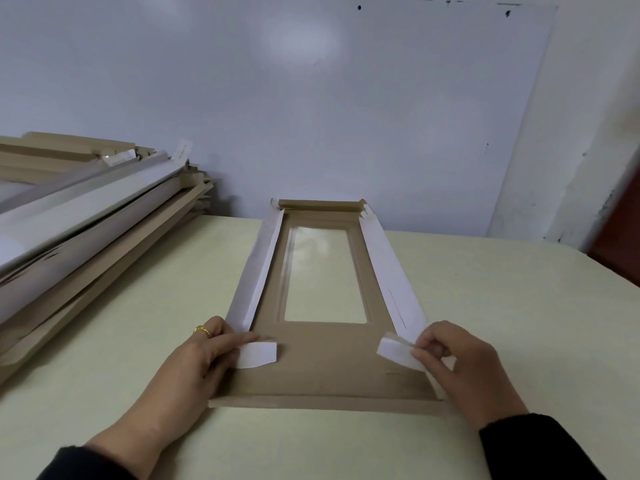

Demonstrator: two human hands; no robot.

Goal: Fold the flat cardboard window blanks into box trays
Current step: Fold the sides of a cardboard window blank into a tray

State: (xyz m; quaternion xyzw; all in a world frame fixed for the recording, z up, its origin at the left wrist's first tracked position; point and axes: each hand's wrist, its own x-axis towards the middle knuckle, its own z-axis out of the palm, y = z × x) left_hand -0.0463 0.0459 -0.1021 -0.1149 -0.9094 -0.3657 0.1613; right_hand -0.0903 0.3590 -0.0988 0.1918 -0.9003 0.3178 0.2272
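Fingers (431, 348) of the right hand (464, 362) are curled, pinching the right tab (398, 355). Left hand (204, 355) lies flatter, fingers straight and together, pressing down the left tab (258, 355); it has one gold ring (202, 330). Both forearms come in from the bottom edge in dark sleeves. One blank (325, 372) sits mid-tabletop (502, 306), long sides folded up, window in the middle. Stack (79, 230) at left is cut off, can't count it.
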